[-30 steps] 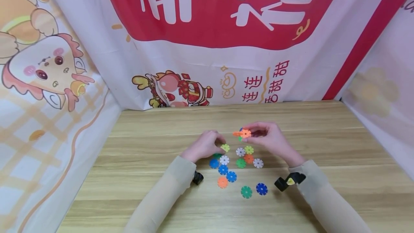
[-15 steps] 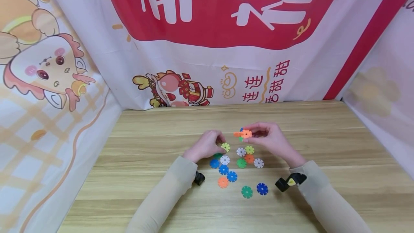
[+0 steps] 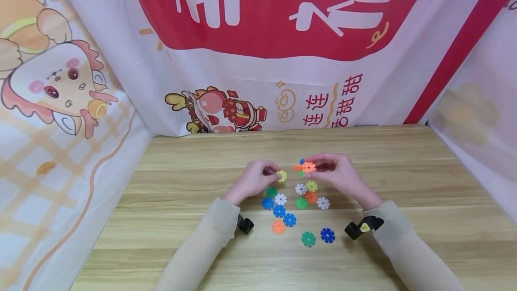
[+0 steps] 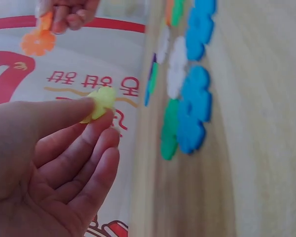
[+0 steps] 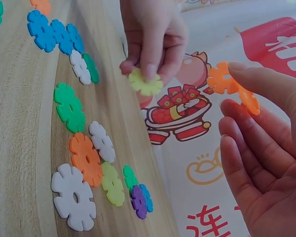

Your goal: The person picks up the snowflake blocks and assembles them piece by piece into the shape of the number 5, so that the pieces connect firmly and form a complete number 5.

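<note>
yellow notched flower-shaped plastic disc (image 3: pixel 283 177), pinched by the left hand (image 3: pixel 254 178) above the wood-grain table (image 3: pixel 194 169); the right hand (image 3: pixel 338 170) pinches apparently joined orange notched flower-shaped plastic discs (image 5: pixel 218 82) nearby. a light rim hold, leaving slots uncovered, should aid steady alignment.

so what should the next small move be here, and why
Probably bring the yellow disc in the left hand across to the orange discs in the right hand and line up their notches. Both hands hold notched pieces raised off the table, with a gap between them, and the orange pair looks slotted together.
</note>
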A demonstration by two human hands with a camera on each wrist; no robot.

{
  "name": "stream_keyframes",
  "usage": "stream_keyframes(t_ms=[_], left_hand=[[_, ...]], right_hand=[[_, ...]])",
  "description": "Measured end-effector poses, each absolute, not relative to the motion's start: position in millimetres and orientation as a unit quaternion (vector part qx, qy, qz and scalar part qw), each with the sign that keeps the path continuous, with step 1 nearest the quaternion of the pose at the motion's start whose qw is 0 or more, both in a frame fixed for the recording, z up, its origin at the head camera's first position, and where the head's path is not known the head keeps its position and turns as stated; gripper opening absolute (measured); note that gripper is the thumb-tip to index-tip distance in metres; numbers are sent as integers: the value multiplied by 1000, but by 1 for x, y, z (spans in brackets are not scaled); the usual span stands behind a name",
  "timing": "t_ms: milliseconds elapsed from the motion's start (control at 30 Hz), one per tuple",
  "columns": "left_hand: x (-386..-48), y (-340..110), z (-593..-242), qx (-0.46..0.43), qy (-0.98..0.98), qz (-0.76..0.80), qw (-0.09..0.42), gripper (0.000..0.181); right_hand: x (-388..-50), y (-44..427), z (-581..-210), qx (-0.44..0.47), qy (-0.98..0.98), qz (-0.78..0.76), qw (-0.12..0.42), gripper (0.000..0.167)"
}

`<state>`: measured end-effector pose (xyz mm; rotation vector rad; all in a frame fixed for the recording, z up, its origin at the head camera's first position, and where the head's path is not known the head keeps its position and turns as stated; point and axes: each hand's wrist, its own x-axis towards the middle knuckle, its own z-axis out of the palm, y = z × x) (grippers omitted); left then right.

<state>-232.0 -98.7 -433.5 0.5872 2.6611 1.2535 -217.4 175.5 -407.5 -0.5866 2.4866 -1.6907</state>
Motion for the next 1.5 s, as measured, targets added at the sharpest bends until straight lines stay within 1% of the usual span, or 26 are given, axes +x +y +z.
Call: stream_keyframes(t_ms=[133, 233, 433, 633, 967, 1100, 1233, 1500], left_hand=[[-227, -102, -427, 180, 867, 462, 51, 14], [-223, -103, -422, 173, 854, 488, 45, 14], [-217, -103, -416, 166, 829, 531, 57, 16], [-209, -99, -409, 170, 820, 543, 63, 17], [-203, -95, -406, 163, 825, 536, 70, 17], [-202, -93, -405, 158, 813, 556, 74, 12], [-202, -91, -405, 152, 806, 568, 72, 12], [-201, -88, -404, 142, 796, 584, 72, 14]], right_hand=[[-217, 175, -407, -187, 811, -552, 42, 48], [-217, 174, -407, -185, 805, -561, 49, 46], [-215, 170, -409, -190, 788, -583, 61, 38], [-214, 168, -411, -187, 776, -599, 68, 40], [-212, 166, -417, -204, 762, -610, 78, 37], [-211, 164, -419, -210, 760, -611, 71, 37], [-210, 162, -422, -207, 765, -608, 48, 34], [-210, 159, -424, -218, 763, -609, 17, 14]])
